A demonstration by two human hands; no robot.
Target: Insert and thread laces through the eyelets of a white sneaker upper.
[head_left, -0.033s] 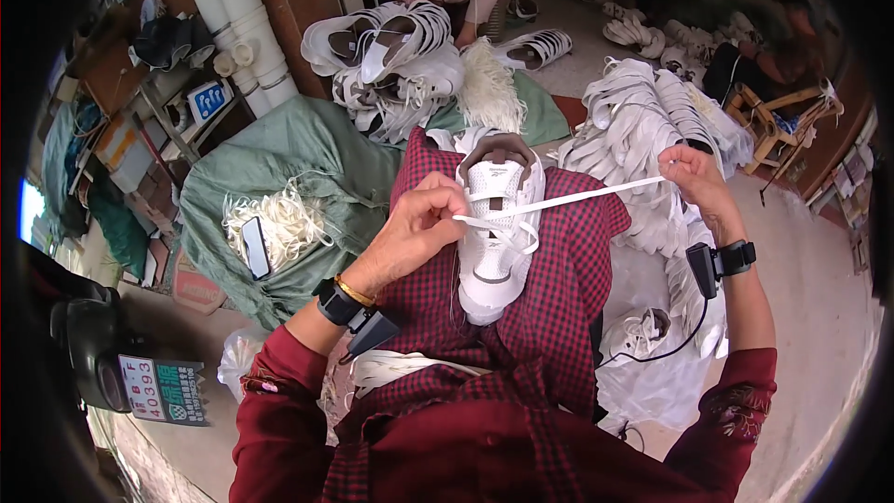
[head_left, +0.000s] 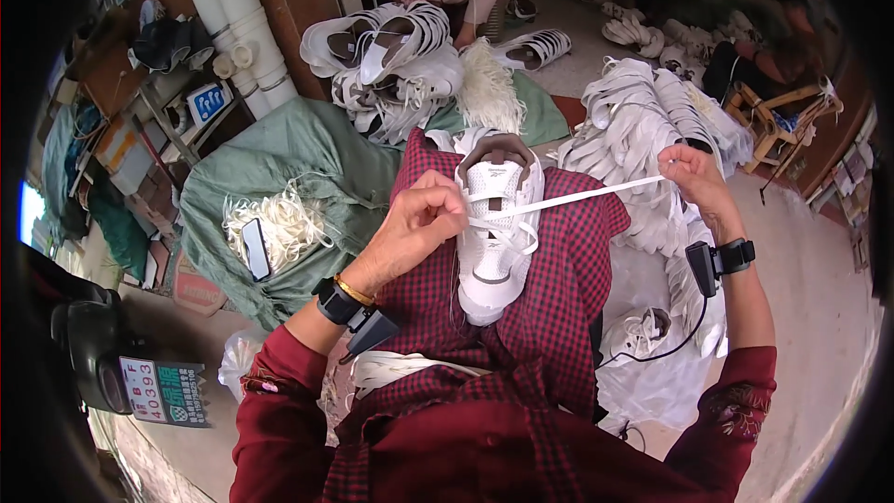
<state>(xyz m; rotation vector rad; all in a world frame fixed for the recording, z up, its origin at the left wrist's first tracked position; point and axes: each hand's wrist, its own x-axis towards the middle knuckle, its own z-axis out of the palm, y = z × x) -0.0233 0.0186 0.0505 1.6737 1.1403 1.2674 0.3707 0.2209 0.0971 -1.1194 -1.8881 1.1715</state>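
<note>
A white sneaker (head_left: 498, 265) lies on my lap, on a red-and-black checked apron (head_left: 577, 289), with its brown-lined opening away from me. A flat white shoelace (head_left: 596, 194) is threaded partway through it and loops over the tongue. My right hand (head_left: 694, 177), raised to the right, pinches the lace, which runs taut between it and the shoe. My left hand (head_left: 426, 219) is closed in a pinch at the shoe's left side, by the lace; the fingertips partly hide what they grip.
Left, a phone (head_left: 255, 248) rests on loose laces (head_left: 293, 219) over a green sack (head_left: 214, 168). Piles of white shoes (head_left: 396, 56) and strung shoe parts (head_left: 619, 130) stand ahead and to the right. A cable (head_left: 684, 335) hangs from my right wrist device. Other people sit farther back.
</note>
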